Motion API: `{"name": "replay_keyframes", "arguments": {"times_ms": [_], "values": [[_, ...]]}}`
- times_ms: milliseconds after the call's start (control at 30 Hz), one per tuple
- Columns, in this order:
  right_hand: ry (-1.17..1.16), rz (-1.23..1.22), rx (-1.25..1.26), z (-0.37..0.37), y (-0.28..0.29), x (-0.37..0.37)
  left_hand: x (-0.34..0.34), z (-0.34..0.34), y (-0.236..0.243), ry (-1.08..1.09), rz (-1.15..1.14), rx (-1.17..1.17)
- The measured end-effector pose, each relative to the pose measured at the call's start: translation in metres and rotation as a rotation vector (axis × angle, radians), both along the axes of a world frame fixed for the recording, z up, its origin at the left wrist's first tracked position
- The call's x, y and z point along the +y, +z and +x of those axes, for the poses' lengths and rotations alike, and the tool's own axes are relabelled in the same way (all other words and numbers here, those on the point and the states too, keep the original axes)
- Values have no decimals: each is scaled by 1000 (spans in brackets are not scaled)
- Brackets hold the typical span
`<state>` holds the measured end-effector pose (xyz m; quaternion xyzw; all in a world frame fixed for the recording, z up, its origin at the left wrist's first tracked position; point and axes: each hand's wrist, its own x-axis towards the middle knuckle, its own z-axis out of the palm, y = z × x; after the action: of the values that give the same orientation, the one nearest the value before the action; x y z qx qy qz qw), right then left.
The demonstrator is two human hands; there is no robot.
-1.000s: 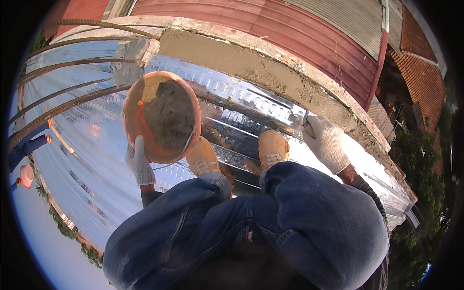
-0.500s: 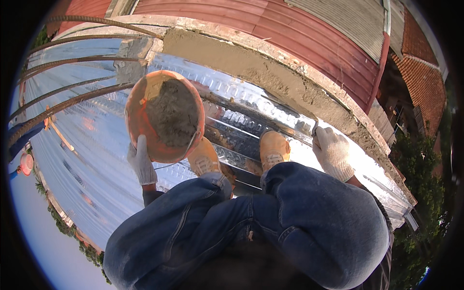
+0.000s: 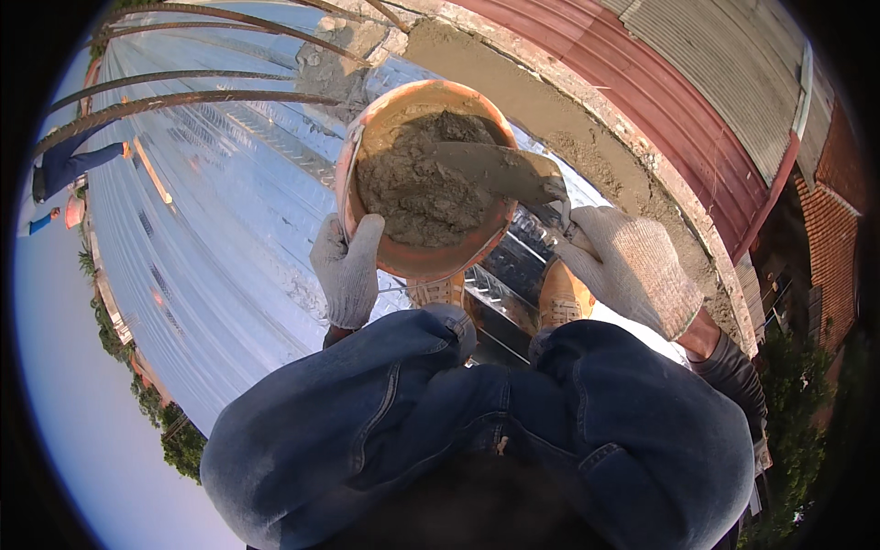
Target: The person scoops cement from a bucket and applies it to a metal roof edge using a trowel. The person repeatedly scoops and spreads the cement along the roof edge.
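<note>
Left hand (image 3: 348, 268) grasps the near-left rim of the bucket (image 3: 435, 260); right hand (image 3: 639, 272) is clenched round the trowel (image 3: 524, 176) at its handle end; support beneath the bucket is not visible, so a left-hand slip could tip it, spilling mortar (image 3: 412, 197) onto the metal sheeting (image 3: 211, 238); the trowel extends over the bucket's right side; its long axis slants, tip pointing left and slightly forward.

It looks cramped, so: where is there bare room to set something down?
The widest bare patch is the shiny metal sheeting left of the bucket, between the rusty bars and the left knee. Around the bucket it is crowded: left hand at its rim, right hand with the trowel, boots close by.
</note>
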<state>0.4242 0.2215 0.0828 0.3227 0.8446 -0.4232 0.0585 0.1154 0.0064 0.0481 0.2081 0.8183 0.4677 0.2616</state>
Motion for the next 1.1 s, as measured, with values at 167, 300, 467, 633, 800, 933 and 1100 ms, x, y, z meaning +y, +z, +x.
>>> {"name": "replay_keyframes", "arguments": {"times_ms": [167,300,467,633,800,933,1100], "values": [[88,-35,-93,-32,-36,1,16,28,10,-41,-47,-8],[-20,-504,-157,-48,-24,0,23,32,8,-1,31,-101],[-115,-807,-231,-38,2,3,9,-7,3,15,-4,-32],[-193,-716,28,-16,4,3,7,-48,-7,54,-29,-48],[-345,-343,186,4,-2,13,-22,-72,-35,86,-40,-81],[-420,178,-2,13,-40,11,-15,-68,-36,90,12,-110],[-299,355,-300,-4,-64,-6,-12,-65,-32,99,-7,-109]]}}
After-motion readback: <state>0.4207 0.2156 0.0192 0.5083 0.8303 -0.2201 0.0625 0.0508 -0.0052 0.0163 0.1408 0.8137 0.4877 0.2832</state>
